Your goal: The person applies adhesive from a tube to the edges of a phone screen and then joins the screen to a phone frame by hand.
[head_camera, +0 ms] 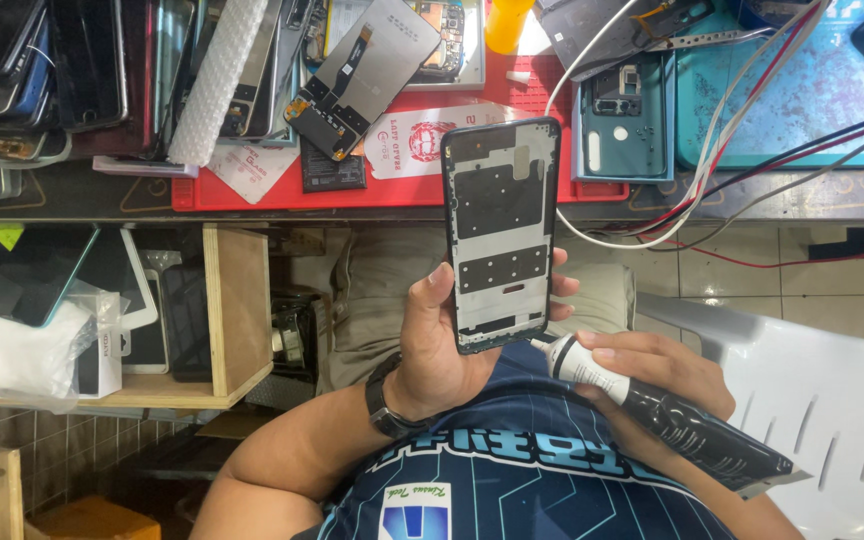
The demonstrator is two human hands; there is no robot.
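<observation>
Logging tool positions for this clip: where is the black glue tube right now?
In the head view, the black glue tube lies lower right in the right hand, its nozzle meeting the bottom edge of the phone frame held upright by the left hand.

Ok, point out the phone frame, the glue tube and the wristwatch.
phone frame [500,235]: head view, middle of its inner plate.
glue tube [652,410]: head view, black body.
wristwatch [384,405]: head view, strap on left wrist.

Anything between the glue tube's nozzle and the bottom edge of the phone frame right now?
Nothing shows in the head view: the glue tube in the right hand has its nozzle right at the lower corner of the phone frame, which the left hand holds.
</observation>
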